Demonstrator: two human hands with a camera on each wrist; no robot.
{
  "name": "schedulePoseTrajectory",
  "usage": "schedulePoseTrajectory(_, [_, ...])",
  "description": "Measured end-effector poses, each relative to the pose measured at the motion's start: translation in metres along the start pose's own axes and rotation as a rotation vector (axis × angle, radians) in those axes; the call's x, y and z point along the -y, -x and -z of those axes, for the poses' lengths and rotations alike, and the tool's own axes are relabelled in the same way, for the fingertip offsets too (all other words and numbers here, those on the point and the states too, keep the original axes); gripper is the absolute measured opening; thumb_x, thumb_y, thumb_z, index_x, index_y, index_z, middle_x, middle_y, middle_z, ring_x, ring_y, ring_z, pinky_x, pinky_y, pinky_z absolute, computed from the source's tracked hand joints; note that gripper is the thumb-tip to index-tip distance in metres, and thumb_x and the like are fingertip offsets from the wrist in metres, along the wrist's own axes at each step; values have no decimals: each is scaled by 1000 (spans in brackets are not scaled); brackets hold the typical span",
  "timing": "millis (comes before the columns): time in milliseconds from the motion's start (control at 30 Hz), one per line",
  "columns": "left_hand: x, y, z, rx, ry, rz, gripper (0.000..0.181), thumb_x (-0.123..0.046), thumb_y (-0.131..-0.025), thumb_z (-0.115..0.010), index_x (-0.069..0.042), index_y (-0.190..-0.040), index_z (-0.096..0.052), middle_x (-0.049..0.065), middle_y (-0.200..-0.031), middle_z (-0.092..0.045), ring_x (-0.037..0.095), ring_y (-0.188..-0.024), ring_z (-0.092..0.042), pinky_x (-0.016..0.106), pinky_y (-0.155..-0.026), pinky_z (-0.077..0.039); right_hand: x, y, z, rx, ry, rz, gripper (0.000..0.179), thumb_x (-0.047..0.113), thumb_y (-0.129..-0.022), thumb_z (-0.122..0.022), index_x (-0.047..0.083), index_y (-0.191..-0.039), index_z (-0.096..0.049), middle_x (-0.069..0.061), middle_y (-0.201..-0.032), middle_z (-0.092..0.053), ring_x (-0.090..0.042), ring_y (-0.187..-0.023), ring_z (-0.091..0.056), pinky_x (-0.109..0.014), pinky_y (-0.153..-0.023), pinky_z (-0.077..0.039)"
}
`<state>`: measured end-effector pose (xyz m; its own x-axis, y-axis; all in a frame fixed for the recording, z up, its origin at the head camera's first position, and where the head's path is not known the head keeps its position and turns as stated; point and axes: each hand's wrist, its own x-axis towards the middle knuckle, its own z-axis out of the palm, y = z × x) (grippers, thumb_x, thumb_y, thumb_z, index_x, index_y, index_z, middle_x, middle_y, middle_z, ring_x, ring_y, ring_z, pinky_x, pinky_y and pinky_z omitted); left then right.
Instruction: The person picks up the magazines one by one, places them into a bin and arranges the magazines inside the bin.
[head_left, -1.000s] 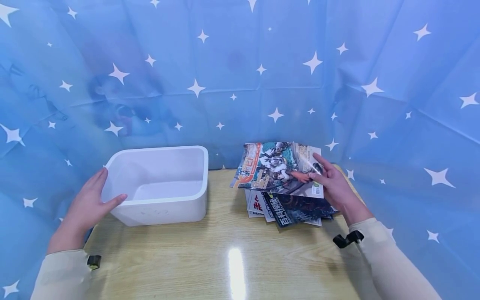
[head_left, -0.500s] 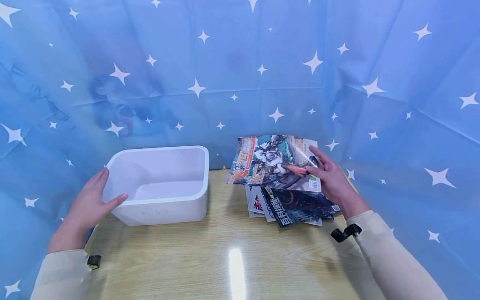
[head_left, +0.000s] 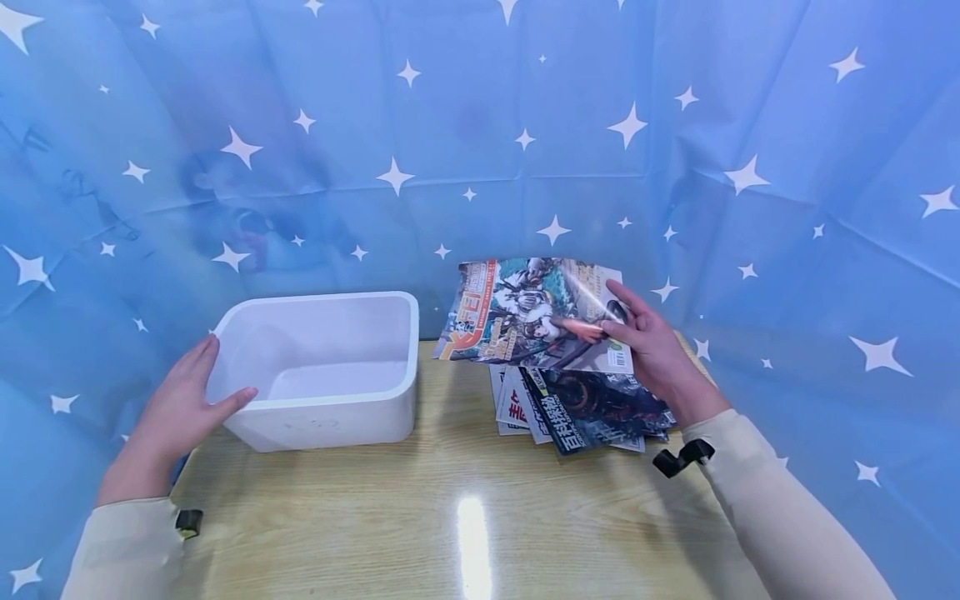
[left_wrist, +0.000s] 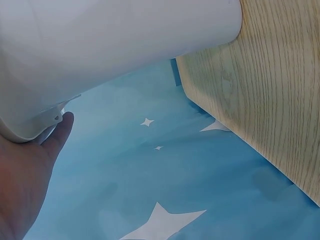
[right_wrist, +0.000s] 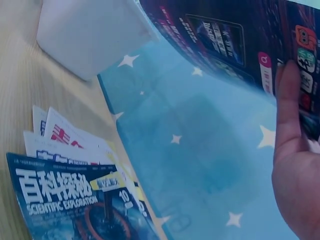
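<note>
A glossy magazine [head_left: 517, 312] with an illustrated cover is pinched at its right end by my right hand [head_left: 656, 358], thumb on top. It hangs above a fanned stack of magazines [head_left: 592, 412] on the table, overlapping the stack's far part in the head view. The right wrist view shows the dark underside of the held magazine [right_wrist: 215, 45] and the stack's top cover [right_wrist: 65, 195], reading "Scientific Exploration". My left hand [head_left: 176, 404] holds the white plastic bin [head_left: 322, 425] at its near left corner, thumb over the front rim. The bin's visible interior is bare.
Both the bin and the stack stand on a light wooden table [head_left: 360, 517], the bin left and the stack right. A blue curtain [head_left: 465, 125] with white stars hangs close behind and around the table. Each sleeved forearm has a black strap end [head_left: 682, 458] showing.
My right hand has lifted the magazine slightly and carried it left toward the bin, uncovering more of the stack. My left hand and the bin have stayed in place.
</note>
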<state>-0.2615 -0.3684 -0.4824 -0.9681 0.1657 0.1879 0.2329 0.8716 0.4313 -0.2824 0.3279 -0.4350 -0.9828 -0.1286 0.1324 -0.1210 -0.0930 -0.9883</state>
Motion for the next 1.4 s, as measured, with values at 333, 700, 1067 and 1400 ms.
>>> schedulePoseTrajectory(333, [2, 0, -1, 3, 1, 1, 112, -54, -105, -72, 7, -173, -7, 35, -179, -8, 61, -163, -11, 87, -120, -19, 6, -11, -22, 22, -38, 27, 76, -3, -111, -60, 10, -177, -23, -6, -145, -51, -14, -118, -60, -18, -106, -52])
schedulePoseTrajectory(700, [1, -1, -1, 6, 1, 12, 113, -56, -104, -72, 6, -173, -8, 35, -179, -9, 61, -163, -11, 88, -118, -20, 13, -26, -48, 64, -84, 18, 77, -5, -110, -60, 13, -177, -26, -9, -151, -47, -17, -121, -62, -20, -101, -57])
schedulePoseTrajectory(1067, [-1, 1, -2, 0, 8, 4, 113, -58, -104, -71, 6, -174, -8, 34, -180, -8, 61, -162, -12, 88, -118, -21, 12, -42, -78, 114, -148, -16, 77, -10, -110, -56, 16, -177, -29, -15, -168, -34, -15, -118, -64, -23, -95, -62])
schedulePoseTrajectory(1400, [1, 1, -2, -8, 2, -6, 112, -54, -104, -72, 7, -173, -9, 35, -179, -9, 61, -162, -13, 87, -119, -20, 8, -55, -98, 141, -103, -21, 78, -9, -109, -58, 18, -177, -29, -5, -186, -1, -31, -157, -38, -22, -99, -60])
